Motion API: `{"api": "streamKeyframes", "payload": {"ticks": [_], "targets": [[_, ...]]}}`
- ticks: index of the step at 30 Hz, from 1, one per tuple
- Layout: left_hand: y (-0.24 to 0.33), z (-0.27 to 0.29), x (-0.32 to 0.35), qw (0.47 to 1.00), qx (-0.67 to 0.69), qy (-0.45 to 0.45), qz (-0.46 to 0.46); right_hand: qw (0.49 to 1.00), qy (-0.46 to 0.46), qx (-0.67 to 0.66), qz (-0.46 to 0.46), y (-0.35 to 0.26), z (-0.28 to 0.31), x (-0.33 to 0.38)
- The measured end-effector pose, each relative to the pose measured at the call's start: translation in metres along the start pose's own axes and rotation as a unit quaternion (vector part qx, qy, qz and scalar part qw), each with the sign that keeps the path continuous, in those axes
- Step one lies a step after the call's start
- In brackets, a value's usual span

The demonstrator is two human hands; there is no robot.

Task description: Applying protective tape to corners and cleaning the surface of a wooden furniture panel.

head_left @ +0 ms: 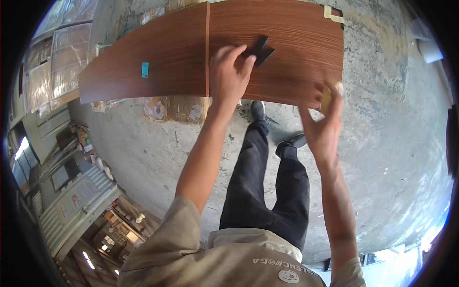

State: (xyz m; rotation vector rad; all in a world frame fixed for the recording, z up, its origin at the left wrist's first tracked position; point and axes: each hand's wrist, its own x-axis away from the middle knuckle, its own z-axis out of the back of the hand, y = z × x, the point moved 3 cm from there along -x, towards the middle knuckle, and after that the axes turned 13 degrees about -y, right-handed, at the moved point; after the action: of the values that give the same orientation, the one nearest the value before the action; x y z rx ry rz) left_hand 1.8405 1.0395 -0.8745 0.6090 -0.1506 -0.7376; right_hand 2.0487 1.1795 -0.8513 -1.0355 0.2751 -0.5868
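Note:
A wood-grain brown panel (287,28) lies across in front of me, crossed by a narrow lighter strip (208,52). Over the panel, my left hand (228,76) pinches a black V-shaped corner protector (258,49) between thumb and fingers. Near the panel's near right corner is my right hand (325,131), somewhat blurred, its fingers curled round a yellowish roll of tape (326,99). The far right corner wears a black corner piece (340,18), held by cream tape strips (333,15).
Taped cardboard (177,107) shows under the panel, which carries a small blue label (145,70). Plastic-wrapped stacks (52,62) stand at the left. My feet (258,110) are on the worn concrete floor (382,129), close to the panel's near edge.

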Motion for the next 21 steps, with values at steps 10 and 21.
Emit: {"api": "streamKeyframes", "payload": {"ticks": [10, 21], "targets": [[-0.026, -0.004, -0.041, 0.998, -0.033, -0.029, -0.037, 0.984, 0.012, 0.158, 0.076, -0.021, -0.124, -0.079], [-0.074, 0.137, 0.13, 0.969, 0.094, -0.136, 0.183, 0.922, -0.152, 0.275, 0.228, -0.029, -0.135, -0.145]]}}
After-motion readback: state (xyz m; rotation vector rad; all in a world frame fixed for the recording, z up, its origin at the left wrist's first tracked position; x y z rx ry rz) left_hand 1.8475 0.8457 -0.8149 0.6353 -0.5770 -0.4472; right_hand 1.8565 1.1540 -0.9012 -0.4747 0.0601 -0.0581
